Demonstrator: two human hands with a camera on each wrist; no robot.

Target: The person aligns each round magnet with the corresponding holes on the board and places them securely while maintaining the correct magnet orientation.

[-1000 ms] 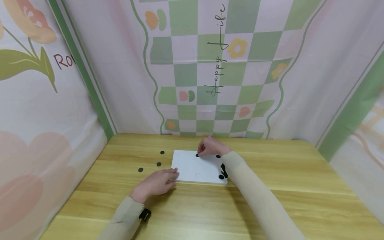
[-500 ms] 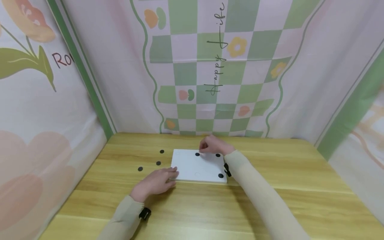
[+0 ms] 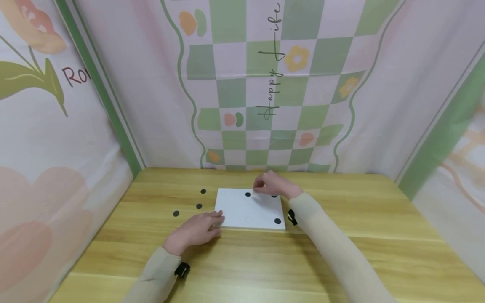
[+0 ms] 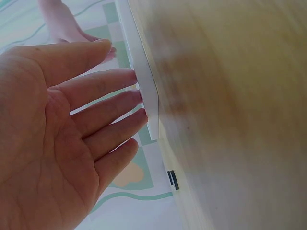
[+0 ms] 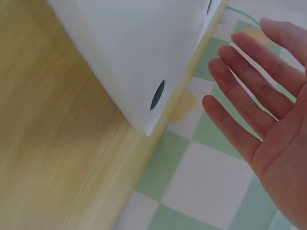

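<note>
A flat white rectangular slab (image 3: 236, 208) lies on the table, faint circular outlines showing on its top. Three round black discs sit on it: one at the middle of the far edge (image 3: 248, 194), another at the far right corner (image 3: 274, 196), partly covered by the right wrist, and a third at the near right corner (image 3: 278, 221). My left hand (image 3: 197, 230) touches the slab's left end with straight fingertips (image 4: 139, 115). Just above the far edge, right of the middle disc, hovers my right hand (image 3: 276, 184); in the right wrist view its fingers are loosely extended and hold nothing.
Left of the slab, three more black discs lie on the wooden table (image 3: 242, 265): a far one (image 3: 203, 191), a middle one (image 3: 199, 206) and a nearer one (image 3: 176, 213). A patterned curtain (image 3: 235, 92) hangs along the table's back edge.
My right hand has let go of the disc at the far edge's middle and drawn slightly up and right. My left hand stays at the slab's left end.
</note>
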